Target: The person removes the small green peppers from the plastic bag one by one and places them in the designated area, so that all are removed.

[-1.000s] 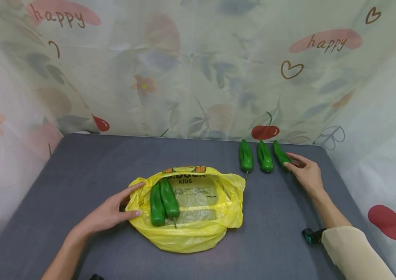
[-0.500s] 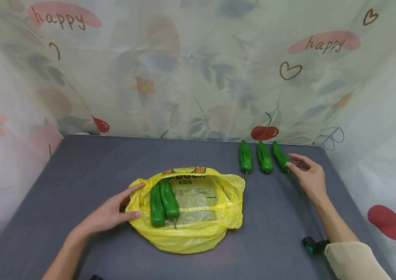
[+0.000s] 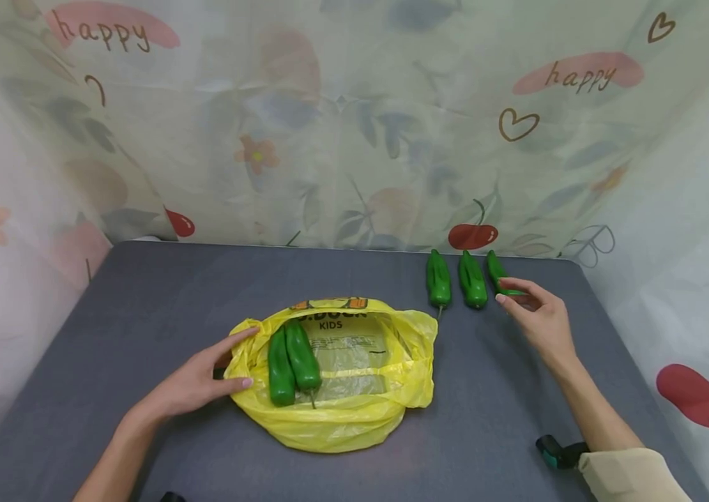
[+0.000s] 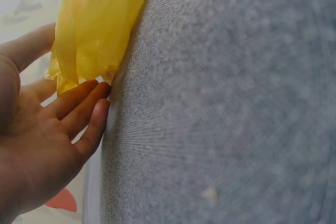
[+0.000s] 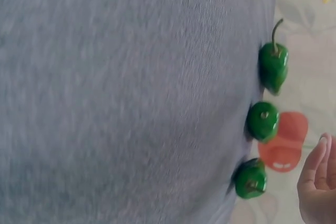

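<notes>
Here we are, with the right hand poised over the stem end of the rightmost pepper, beyond the yellow bag and to its right. Thumb and forefinger stand slightly apart, gripping nothing; the right wrist view shows clear space below them. The left hand rests at the bag's left edge, thumb and fingers spread.

What worries us? A pinch at the stem end alone could let that glossy, probably slick pepper swing or roll, and drifting fingers could nudge the middle pepper just beside it. Should the left hand ease off, we reckon the limp rim might sag inward.

As for direction, our pepper's tip points away from the bag's near side; its long axis slants from far left to near right.
</notes>
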Demonstrator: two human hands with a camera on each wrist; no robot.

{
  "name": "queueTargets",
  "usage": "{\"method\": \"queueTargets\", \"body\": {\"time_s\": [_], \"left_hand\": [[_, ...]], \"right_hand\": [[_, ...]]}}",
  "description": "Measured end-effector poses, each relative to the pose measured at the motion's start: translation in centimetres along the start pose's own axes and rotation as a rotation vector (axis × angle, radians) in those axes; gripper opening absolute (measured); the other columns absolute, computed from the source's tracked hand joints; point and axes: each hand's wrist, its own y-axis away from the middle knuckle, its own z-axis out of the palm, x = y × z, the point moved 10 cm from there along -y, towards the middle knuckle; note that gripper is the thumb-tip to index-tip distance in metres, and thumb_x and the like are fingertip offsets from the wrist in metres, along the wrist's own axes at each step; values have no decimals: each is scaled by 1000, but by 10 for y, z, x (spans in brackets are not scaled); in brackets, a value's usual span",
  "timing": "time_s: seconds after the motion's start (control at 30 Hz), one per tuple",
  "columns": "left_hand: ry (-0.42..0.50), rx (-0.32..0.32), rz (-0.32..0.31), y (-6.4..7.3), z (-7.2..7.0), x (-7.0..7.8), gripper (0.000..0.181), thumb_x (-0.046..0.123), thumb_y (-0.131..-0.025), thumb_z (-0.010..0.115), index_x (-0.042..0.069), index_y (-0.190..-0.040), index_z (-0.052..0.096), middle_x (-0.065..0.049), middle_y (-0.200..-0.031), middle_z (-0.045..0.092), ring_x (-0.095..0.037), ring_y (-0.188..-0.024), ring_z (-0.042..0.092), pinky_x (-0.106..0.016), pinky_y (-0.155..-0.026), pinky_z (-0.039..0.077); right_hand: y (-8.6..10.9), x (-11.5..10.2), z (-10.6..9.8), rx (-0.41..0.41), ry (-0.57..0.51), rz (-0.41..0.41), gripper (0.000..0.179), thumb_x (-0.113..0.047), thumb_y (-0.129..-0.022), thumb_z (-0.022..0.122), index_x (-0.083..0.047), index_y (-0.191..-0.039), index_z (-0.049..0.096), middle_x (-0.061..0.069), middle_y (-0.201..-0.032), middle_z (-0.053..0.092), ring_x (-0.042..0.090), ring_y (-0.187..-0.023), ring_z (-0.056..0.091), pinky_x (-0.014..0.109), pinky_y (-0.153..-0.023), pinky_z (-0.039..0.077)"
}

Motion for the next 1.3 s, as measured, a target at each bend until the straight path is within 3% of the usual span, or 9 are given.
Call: {"method": "queueTargets", "body": {"time_s": [0.13, 0.47, 0.93, 1.3], "left_hand": [[9, 4, -4, -1, -1, -2, 78, 33, -93, 72, 24, -157, 29, -11, -160, 28, -33, -138, 40, -21, -98, 41], [-16, 12, -11, -3, -1, -2, 78, 35, -92, 72, 26, -157, 30, -10, -160, 29, -31, -139, 39, -22, -101, 39], [-2, 11, -15, -2, -3, -2, 78, 35, -93, 72, 26, -157, 29, -11, -159, 29, -32, -136, 43, -23, -98, 42], [-17, 4, -15, -2, -1, -2, 78, 35, -92, 72, 26, -157, 29, -10, -159, 30, -31, -136, 43, -24, -99, 42]], "right_hand": [[1, 0, 12, -34, -45, -25, 37, -22, -95, 70, -7, -128, 66, 13, -127, 64, 9, -96, 65, 15, -77, 49], [15, -21, 43, -104, -135, -71, 38, -16, -95, 69, -4, -132, 63, 14, -128, 63, 13, -96, 64, 20, -80, 51], [33, -49, 71, -163, -217, -126, 39, -3, -92, 71, -2, -130, 63, 15, -126, 64, 14, -94, 63, 21, -79, 52], [50, -70, 106, -257, -356, -136, 36, 1, -92, 68, -1, -128, 64, 21, -121, 63, 21, -95, 63, 25, -79, 53]]}}
